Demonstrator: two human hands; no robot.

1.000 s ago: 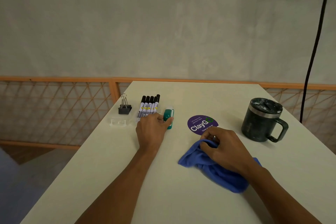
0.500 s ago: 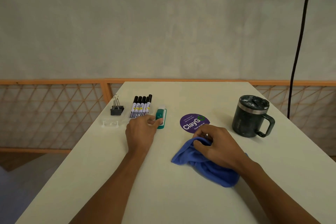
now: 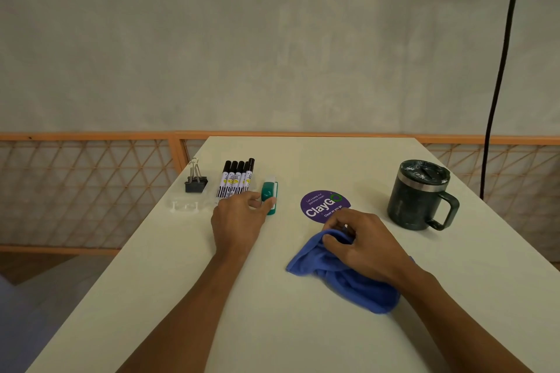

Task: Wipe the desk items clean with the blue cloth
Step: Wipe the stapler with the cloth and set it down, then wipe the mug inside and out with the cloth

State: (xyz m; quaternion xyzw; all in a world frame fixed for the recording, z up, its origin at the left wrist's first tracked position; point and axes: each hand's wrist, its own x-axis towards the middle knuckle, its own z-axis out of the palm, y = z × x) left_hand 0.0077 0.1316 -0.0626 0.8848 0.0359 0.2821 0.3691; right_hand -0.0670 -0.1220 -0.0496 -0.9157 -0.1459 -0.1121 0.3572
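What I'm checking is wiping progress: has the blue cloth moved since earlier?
No. The blue cloth sits as close to the purple sticker as before.

Blue cloth (image 3: pixel 342 278) on a cream table (image 3: pixel 272 327), colours gathered round a purple sticker (image 3: pixel 325 206).
The sticker carries white lettering with one green letter. On its near side the cloth is a plain mid-blue. To its right the mug (image 3: pixel 416 200) is mottled dark green, with a steel-grey band under a black lid. To its left the eraser (image 3: pixel 269 194) is teal and white; beyond that the markers (image 3: pixel 236 180) have black caps and white barrels marked with yellow and black stripes. Further left is a black clip (image 3: pixel 196 183) with silver handles. Behind stand an orange criss-cross railing (image 3: pixel 91 185), a grey wall (image 3: pixel 272 39) and a black cable (image 3: pixel 500 85).
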